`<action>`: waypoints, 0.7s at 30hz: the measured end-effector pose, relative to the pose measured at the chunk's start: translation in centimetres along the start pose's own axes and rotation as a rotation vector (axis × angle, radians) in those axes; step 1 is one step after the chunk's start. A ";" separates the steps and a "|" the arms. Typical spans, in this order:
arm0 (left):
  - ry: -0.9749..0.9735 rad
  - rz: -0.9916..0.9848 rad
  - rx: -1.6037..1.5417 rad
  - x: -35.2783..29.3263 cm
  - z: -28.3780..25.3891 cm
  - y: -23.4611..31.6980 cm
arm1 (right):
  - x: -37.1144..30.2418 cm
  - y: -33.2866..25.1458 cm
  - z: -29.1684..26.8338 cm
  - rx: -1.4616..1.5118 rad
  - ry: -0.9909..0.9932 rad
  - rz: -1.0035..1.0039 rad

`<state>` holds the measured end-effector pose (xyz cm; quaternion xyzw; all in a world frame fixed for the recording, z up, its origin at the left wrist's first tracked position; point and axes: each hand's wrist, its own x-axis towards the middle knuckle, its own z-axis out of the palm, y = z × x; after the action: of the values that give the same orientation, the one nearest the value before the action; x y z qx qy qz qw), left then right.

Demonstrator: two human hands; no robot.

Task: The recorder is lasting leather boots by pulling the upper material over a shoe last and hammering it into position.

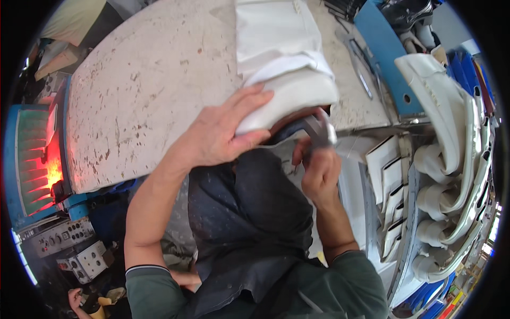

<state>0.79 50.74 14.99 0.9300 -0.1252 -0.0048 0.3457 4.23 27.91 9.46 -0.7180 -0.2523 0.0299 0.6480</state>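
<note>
A white boot [297,87] lies on the worn bench near its front edge, its shaft [276,26] stretched away from me. Its open underside faces me, with a brown and dark edge showing inside. My left hand [226,125] grips the boot's near left end, fingers over the upper and thumb on the lower rim. Closed round a grey metal hand tool [317,132], my right hand [321,173] is just below the boot's right end. Motion blurs the tool, and I cannot tell whether it is pincers or a hammer. Its head is at the boot's edge.
The bench top [143,80] is speckled and scuffed. Long metal tools [361,69] lie at its right, beside a blue panel [380,58]. A rack of white boots [441,165] stands close on my right. A blue heater [40,159] glows red at the left.
</note>
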 end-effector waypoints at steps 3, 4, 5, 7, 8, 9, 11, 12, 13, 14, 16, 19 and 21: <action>-0.054 -0.095 0.084 1.1 0.0 3.2 | -0.5 0.9 -1.0 -0.034 -0.123 0.163; -0.087 -0.175 0.139 1.8 0.3 4.4 | -0.9 1.4 -1.8 0.125 -0.143 0.304; -0.148 -0.320 0.235 2.5 0.6 5.4 | -1.3 1.9 -2.4 0.122 -0.117 0.343; -0.154 -0.390 0.244 4.5 1.7 6.4 | -2.3 3.1 -3.1 0.206 -0.086 0.274; -0.119 -0.404 0.205 5.2 2.1 6.5 | -3.0 3.5 -3.3 0.296 -0.030 0.287; -0.054 -0.364 0.128 5.6 2.3 6.4 | -3.4 3.8 -3.3 0.323 0.099 0.310; 0.142 -0.238 -0.222 5.3 2.6 5.9 | -4.1 3.2 -2.8 0.421 0.287 0.363; 0.212 -0.190 -0.446 4.6 2.5 5.8 | -4.3 2.4 -2.5 0.389 0.268 0.345; 0.320 -0.209 -0.690 3.6 2.7 5.9 | -4.1 1.4 -2.4 0.187 0.153 0.152; 0.384 -0.159 -0.763 2.7 2.9 6.3 | -4.0 0.1 -2.1 -0.035 0.083 0.011; 0.496 0.032 -1.187 0.8 3.0 7.1 | -2.6 -2.5 -2.0 -0.084 0.036 0.022; 0.384 -0.034 -1.871 -1.3 1.2 6.3 | 0.1 -5.1 -6.4 -0.460 -0.146 0.198; 0.557 -0.331 -1.686 -2.2 0.4 4.7 | 2.7 -4.5 -9.1 -0.788 -0.209 0.028</action>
<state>-2.41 47.55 17.58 0.3417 0.1435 0.0808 0.9253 8.46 20.86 15.96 -0.9077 -0.2993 0.0126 0.2939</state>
